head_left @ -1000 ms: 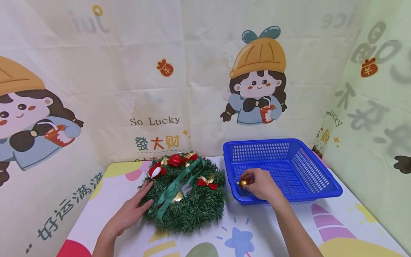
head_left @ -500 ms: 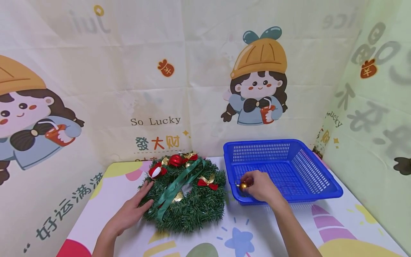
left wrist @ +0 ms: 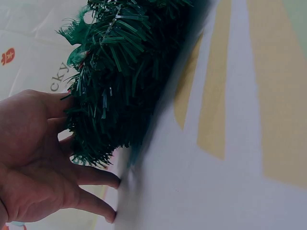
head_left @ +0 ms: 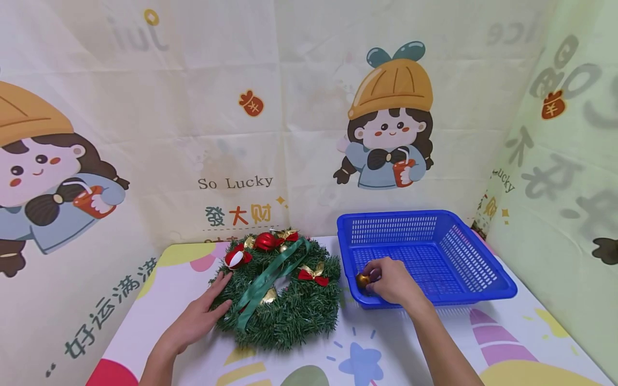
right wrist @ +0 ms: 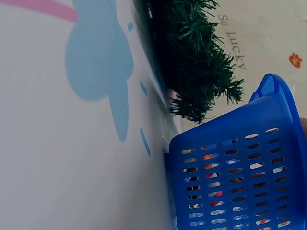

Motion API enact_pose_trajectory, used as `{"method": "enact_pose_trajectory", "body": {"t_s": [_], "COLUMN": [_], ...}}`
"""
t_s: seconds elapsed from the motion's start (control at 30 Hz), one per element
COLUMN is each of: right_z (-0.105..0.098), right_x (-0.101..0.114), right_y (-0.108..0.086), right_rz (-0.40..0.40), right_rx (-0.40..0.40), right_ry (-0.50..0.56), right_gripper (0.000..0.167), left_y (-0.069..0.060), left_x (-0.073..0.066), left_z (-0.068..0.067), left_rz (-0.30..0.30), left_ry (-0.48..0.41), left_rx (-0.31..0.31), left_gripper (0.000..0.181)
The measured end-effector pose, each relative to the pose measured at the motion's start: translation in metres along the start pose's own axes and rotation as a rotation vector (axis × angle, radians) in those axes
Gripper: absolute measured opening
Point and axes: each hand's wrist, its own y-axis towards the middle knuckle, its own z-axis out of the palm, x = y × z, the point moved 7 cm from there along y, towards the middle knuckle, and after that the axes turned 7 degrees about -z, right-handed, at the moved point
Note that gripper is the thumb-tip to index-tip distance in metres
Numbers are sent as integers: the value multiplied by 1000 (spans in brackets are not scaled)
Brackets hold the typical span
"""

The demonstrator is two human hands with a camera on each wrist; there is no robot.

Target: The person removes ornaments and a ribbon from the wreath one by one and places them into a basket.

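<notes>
A green artificial wreath (head_left: 309,316) lies on the table, trimmed with red and gold bows (head_left: 314,274), a shiny red bauble (head_left: 265,241) and a green ribbon (head_left: 260,284). Spread fingers of my left hand (head_left: 199,315) rest against its left edge; in the left wrist view, some fingertips go behind the needles (left wrist: 115,86). Inside the near left corner of a blue plastic basket (head_left: 458,296), my right hand (head_left: 393,280) pinches a gold bauble (head_left: 361,280). The basket wall (right wrist: 230,129) hides most of that hand in the right wrist view.
The basket stands just right of the wreath, a narrow gap between them. Printed cloth walls (head_left: 309,161) enclose the table at the back and both sides. A patterned white cover (head_left: 405,348) spreads over the tabletop in front.
My right hand has lowered the gold bauble slightly towards the basket's left corner and turned it, so its cap no longer shows. The left hand keeps its place on the wreath.
</notes>
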Motion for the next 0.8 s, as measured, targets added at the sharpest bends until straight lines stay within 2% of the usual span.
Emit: {"method": "enact_pose_trajectory", "body": {"t_s": [0.47,0.8], "right_z": [-2,-8], "right_x": [2,5], "right_y": [0,-1], "right_rz": [1,4], "right_rx": [-7,-77], "right_ry": [8,21], "right_gripper": [19,14], "left_y": [2,2], "left_x": [2,2], "left_z": [0,1], "left_rz": [-12,-15], "left_ry": [-1,0], "left_rx": [8,10], "left_gripper": [71,71]}}
